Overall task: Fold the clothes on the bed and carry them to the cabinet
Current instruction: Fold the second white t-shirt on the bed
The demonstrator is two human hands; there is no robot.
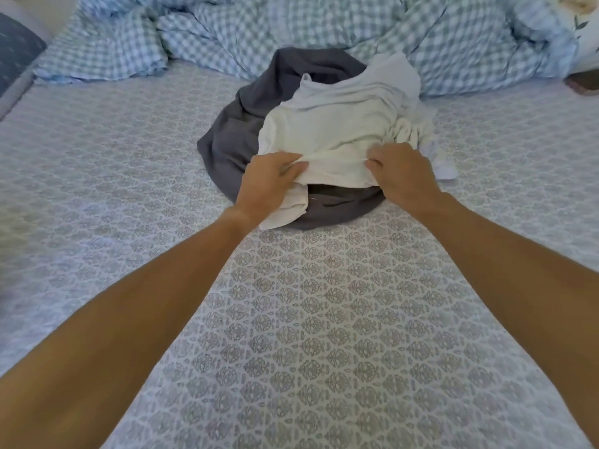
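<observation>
Step in hand, as judged: picking the first garment off the pile; no folding done yet. Crumpled cream-white knit garment [337,131] lies atop a rumpled dark grey garment [233,137], mid-bed on the patterned grey-white bedsheet [308,319], toward the far edge. Left hand [269,183] and right hand [402,176] each pinch the near hem of the cream garment, fingers curled into the cloth, hands a moderate span apart. Next move likely calls for lifting it clear and spreading it flat on the near sheet. A smaller white cloth [444,166] lies tangled at the pile's right side and may drag along. Bunched blue-checked duvet [324,30] crowds the far edge. Cabinet not in view.
</observation>
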